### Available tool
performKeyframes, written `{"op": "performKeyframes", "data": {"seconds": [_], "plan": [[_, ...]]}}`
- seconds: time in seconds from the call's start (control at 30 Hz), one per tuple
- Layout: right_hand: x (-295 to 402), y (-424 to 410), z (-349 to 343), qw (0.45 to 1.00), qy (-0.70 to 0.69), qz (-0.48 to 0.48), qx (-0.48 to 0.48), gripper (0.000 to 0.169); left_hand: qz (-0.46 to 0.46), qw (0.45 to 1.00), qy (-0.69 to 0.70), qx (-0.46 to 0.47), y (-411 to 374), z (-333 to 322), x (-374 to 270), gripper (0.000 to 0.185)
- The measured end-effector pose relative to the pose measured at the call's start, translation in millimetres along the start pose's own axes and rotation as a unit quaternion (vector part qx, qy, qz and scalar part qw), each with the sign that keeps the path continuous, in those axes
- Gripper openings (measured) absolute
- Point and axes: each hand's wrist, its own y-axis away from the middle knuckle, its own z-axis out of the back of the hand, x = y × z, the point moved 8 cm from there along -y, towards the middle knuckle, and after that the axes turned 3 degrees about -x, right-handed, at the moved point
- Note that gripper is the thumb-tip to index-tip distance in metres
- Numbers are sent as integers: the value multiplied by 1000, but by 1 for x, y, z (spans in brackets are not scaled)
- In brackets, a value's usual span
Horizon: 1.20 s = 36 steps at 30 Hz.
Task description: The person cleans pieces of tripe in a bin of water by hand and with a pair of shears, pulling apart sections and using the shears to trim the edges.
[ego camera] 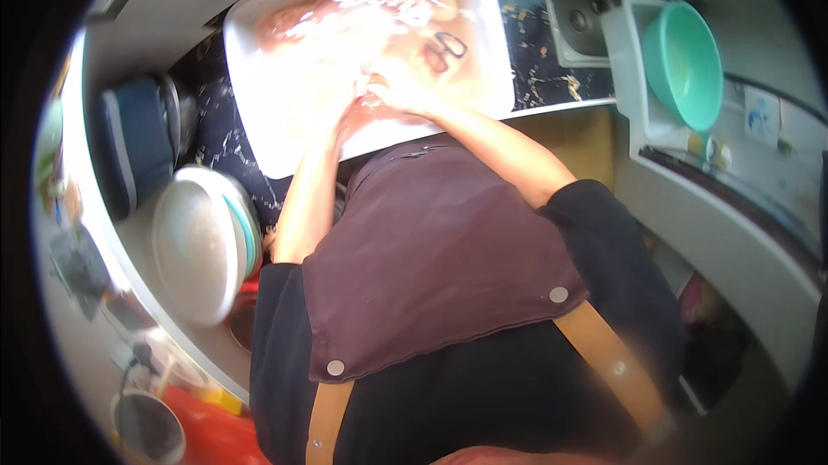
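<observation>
A large white plastic tub (495, 44) holds pinkish, glinting liquid with pale matter in it. Both hands reach over its near wall into the middle, close together. Strong glare washes out my left hand (341, 93), so its fingers are hard to make out. My right hand (402, 91) has its fingers bent inward towards the left one. Whether anything is between them cannot be made out. To the right of the hands, inside the tub, lie the dark looped handles of what look like scissors (451, 46); the blades do not show.
The tub stands on a black marbled counter (530, 44). Right of it are a steel sink (572, 12) and a green basin (686, 67) leaning in a white container (637, 83). At left, stacked round basins (194, 251) stand on edge near a dark blue object (139, 141).
</observation>
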Motion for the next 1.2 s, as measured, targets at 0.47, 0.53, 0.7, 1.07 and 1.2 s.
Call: {"op": "performKeyframes", "data": {"seconds": [0.47, 0.53, 0.7, 1.07, 1.2], "plan": [[-31, 36, 93, 986, 165, -23, -9, 36, -102, 991, -73, -40, -35, 23, -115, 22], [-31, 33, 142, 994, 52, -91, -38, 33, -81, 992, -89, -48, -32, 30, -113, 22], [-105, 87, 278, 942, 150, -234, -186, 22, -48, 991, -114, -45, -32, 33, -135, 21], [-201, 136, 239, 850, 362, -382, 19, 24, 15, 989, -85, -117, -18, 38, -134, 20], [-116, 94, 287, 929, 221, -267, -131, 28, 39, 990, 34, -134, -11, 42, -126, 18]]}}
